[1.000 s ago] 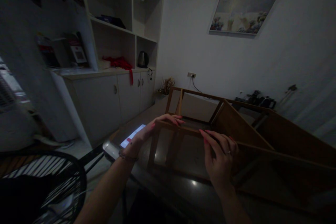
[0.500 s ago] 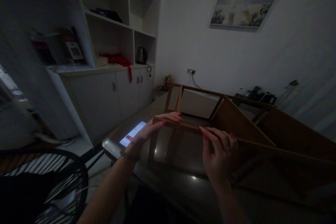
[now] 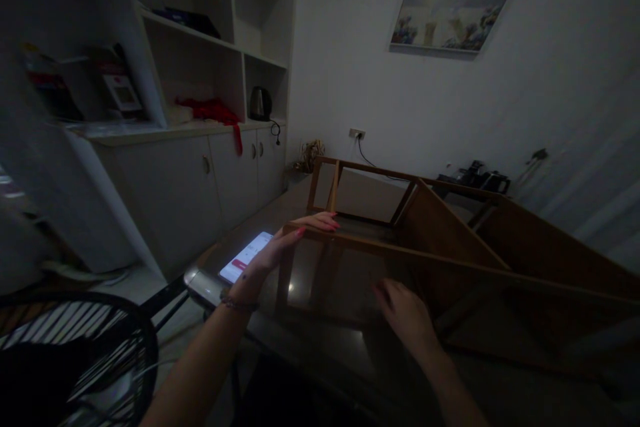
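Observation:
A brown wooden shelf unit (image 3: 435,220) lies on its side on a dark, shiny table (image 3: 267,215). My left hand (image 3: 275,247) is closed on the near left corner of its frame, the thumb and fingers along the top of the rail. Below the near rail, my right hand (image 3: 407,312) hangs apart from the wood, low over the tabletop. Its fingers look bent but are smeared by motion, so whether they hold anything small cannot be seen. A lit phone (image 3: 243,259) rests on the table just left of my left wrist.
A black woven chair (image 3: 135,327) stands at the lower left. Behind it runs a white cabinet (image 3: 165,173) bearing red cloth (image 3: 213,110) and an electric kettle (image 3: 260,103). Dark appliances (image 3: 475,177) are beyond the shelf unit. A cord hangs from a wall socket (image 3: 357,133).
My right hand has let go of the near rail and dropped below it toward me. My left hand keeps its hold on the corner. The whole view has shifted slightly.

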